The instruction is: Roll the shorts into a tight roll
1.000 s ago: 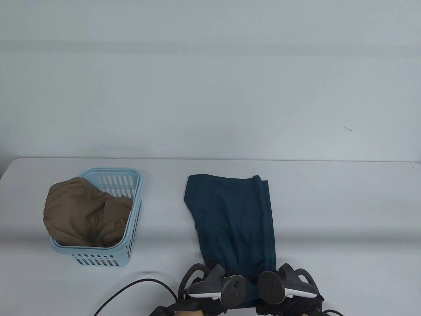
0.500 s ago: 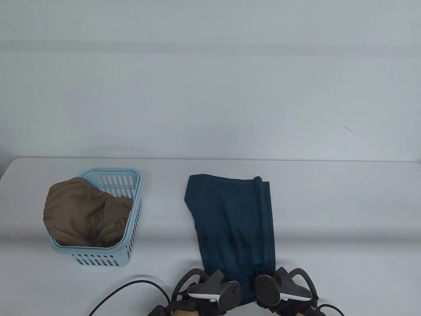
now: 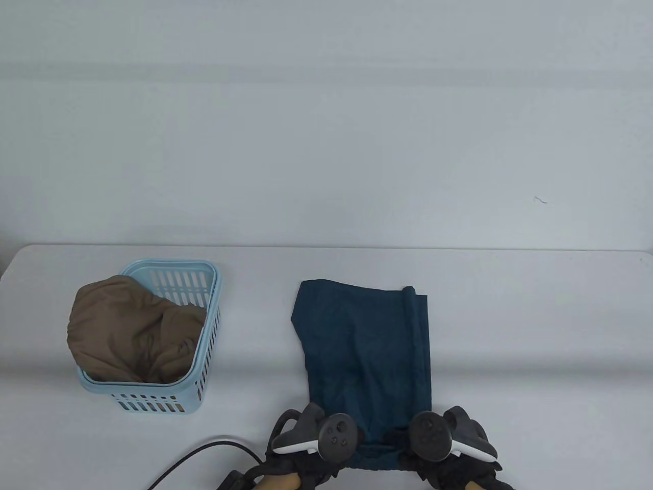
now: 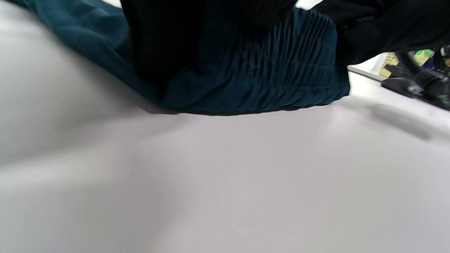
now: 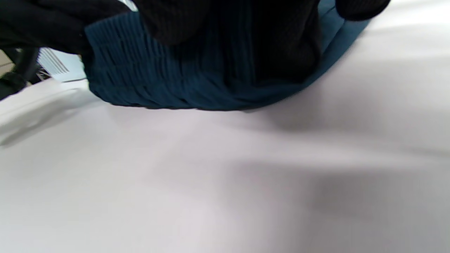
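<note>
The teal shorts (image 3: 367, 352), folded lengthwise, lie flat on the white table (image 3: 535, 332) with the leg end far and the elastic waistband (image 4: 267, 77) at the near end. My left hand (image 3: 319, 441) grips the waistband's left corner and my right hand (image 3: 441, 441) grips its right corner. In the left wrist view my gloved fingers (image 4: 161, 42) curl over the gathered waistband. The right wrist view shows the same, with my right fingers (image 5: 253, 35) on top of the waistband (image 5: 140, 80). The trackers hide my fingertips in the table view.
A light blue slotted basket (image 3: 211, 326) stands at the left with a brown garment (image 3: 127, 332) bulging out of it. A black cable (image 3: 199, 451) curves over the table near my left hand.
Both hands have drawn the shorts a little toward me and to the right; the far edge has slid nearer. The hands now sit wider apart at the waistband corners.
</note>
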Demonstrator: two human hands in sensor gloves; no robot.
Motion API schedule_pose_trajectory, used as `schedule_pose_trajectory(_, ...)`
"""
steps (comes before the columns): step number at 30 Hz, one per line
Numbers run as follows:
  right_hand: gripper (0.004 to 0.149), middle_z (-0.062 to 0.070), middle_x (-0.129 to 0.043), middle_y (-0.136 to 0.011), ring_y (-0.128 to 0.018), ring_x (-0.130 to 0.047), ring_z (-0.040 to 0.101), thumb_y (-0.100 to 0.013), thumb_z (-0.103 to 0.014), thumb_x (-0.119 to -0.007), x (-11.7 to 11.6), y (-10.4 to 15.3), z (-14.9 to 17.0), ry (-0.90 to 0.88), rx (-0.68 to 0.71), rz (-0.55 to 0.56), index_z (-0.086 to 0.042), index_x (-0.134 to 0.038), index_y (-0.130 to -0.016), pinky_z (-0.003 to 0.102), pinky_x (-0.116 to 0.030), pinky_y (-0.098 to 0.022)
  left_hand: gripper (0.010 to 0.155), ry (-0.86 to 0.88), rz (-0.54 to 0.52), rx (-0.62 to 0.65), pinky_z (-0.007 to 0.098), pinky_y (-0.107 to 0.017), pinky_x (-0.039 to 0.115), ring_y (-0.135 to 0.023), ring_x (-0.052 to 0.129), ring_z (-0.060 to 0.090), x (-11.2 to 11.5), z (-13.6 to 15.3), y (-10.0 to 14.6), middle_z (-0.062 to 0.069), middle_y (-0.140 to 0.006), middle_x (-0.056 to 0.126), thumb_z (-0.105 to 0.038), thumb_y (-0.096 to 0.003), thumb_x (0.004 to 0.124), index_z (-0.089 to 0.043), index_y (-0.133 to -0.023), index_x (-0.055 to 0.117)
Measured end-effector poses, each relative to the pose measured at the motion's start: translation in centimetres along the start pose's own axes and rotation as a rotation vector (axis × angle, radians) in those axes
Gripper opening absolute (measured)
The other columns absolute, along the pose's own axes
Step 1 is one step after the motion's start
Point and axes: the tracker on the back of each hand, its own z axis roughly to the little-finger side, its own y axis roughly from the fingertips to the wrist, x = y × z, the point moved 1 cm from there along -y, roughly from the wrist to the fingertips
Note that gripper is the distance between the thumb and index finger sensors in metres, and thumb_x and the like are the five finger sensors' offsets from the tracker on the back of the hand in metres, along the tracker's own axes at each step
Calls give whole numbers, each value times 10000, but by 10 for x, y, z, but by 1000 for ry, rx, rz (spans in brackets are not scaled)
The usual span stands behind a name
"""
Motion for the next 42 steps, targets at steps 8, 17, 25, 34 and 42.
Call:
schedule_pose_trajectory(8, 555, 123, -597, -1003, -902, -579, 408, -527, -307, -618, -4, -12, -8, 113, -103, 22, -199, -522, -1064, 661, -384, -700, 543, -224, -46, -68, 733, -694, 430, -900, 740, 396, 7, -4, -12, 144, -1005, 702, -282, -512, 688, -153, -1035, 629)
schedule_pose_trajectory(17, 459, 91, -726, -987, -898, -714, 360, -490, -297, -716, -4, -6, -18, 270, 0, 198, -195, -723, -937, 617, -528, -686, 467, -172, -13, 22, 696, -692, 515, -823, 844, 345, 8, 0, -6, 110, -929, 788, -322, -520, 680, -163, -958, 715)
schedule_pose_trajectory(25, 795, 176, -469, -1115, -1003, -456, 452, -429, -519, -720, -12, -3, -18, 204, -10, -43, -87, -512, -1063, 674, -360, -714, 834, -168, 248, 40, 734, -702, 360, -970, 510, 443, 19, -1, -5, 195, -1071, 431, -490, -458, 738, -74, -1079, 369)
schedule_pose_trajectory(34, 622, 161, -526, -1090, -983, -497, 442, -488, -393, -659, -5, 1, -11, 128, -30, 24, -126, -602, -1047, 643, -405, -709, 672, 2, 178, 6, 732, -691, 436, -985, 701, 393, -1, 11, -1, 169, -1078, 655, -440, -512, 669, -99, -1085, 585)
schedule_pose_trajectory(42, 560, 164, -614, -1000, -920, -543, 445, -522, -364, -532, -4, -2, 6, -181, -75, 4, -83, -706, -974, 649, -402, -696, 567, 71, 65, -26, 720, -671, 522, -800, 972, 298, -10, 16, 1, 118, -906, 933, -355, -511, 614, -93, -999, 734)
